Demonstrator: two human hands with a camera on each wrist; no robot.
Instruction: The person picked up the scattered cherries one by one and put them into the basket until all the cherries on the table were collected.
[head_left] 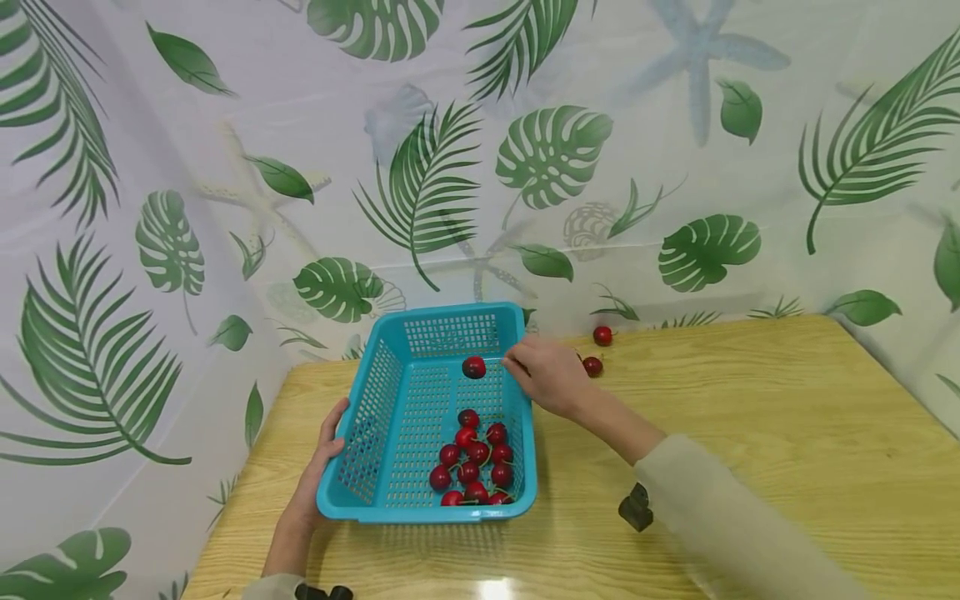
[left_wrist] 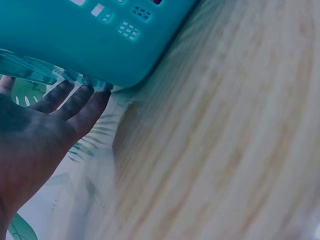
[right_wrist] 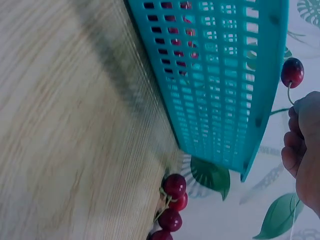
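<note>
A blue plastic basket (head_left: 408, 514) with perforated walls stands on the wooden table, several red cherries (head_left: 477, 452) gathered in its near right part. Against its left outer wall rests my left hand (head_left: 318, 467); in the left wrist view, straight fingers (left_wrist: 90, 112) touch the basket's side. My right hand (head_left: 551, 375) is over the right rim and pinches a cherry (right_wrist: 292, 72) by its thin stem (right_wrist: 289, 93). This cherry hangs above the basket's inside in the head view, away from the other fruit.
More loose cherries (head_left: 592, 367) lie on the table (head_left: 720, 433) behind and right of the basket, near the back edge. A white cloth (head_left: 630, 125) printed with green leaves hangs behind the table and along its left side.
</note>
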